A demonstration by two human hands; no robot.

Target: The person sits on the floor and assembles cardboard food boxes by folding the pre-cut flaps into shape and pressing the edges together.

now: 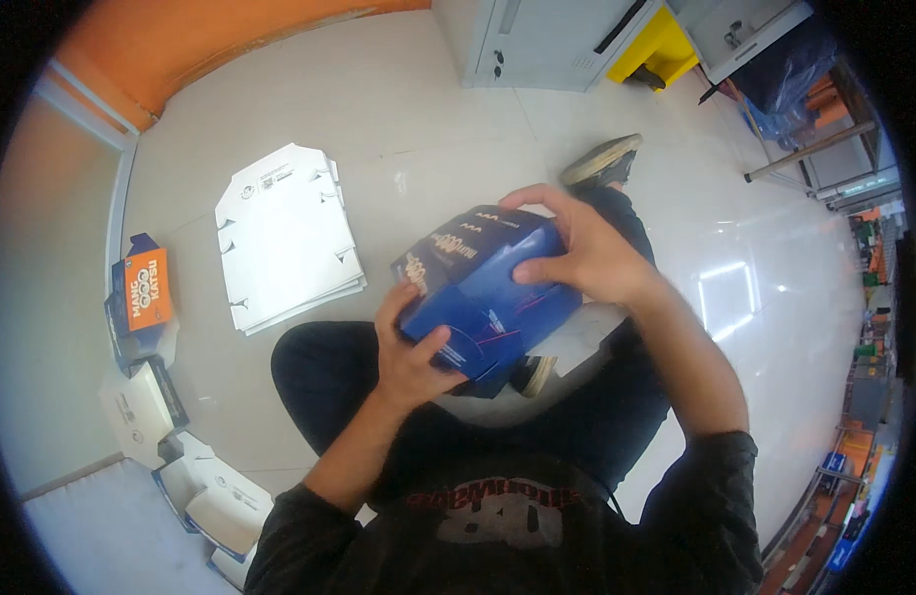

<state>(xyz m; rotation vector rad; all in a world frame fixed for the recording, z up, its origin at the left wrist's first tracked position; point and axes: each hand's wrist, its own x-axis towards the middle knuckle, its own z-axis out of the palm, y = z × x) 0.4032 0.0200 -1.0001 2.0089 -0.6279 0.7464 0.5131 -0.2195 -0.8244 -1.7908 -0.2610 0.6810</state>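
Note:
A dark blue printed cardboard box is held over my lap, between both hands. My left hand grips its near left side, fingers on the upper edge and thumb across the face. On the far right corner, my right hand clasps the box with thumb and fingers apart around its edge. The box's underside is hidden. On the floor to the left lies a stack of flat white die-cut cardboard sheets, their slots and cut edges showing.
Along the left wall stand a blue-and-orange folded box and several partly open white-and-blue boxes. A grey metal cabinet and a yellow bin are at the back. A wooden-legged stool or table stands far right.

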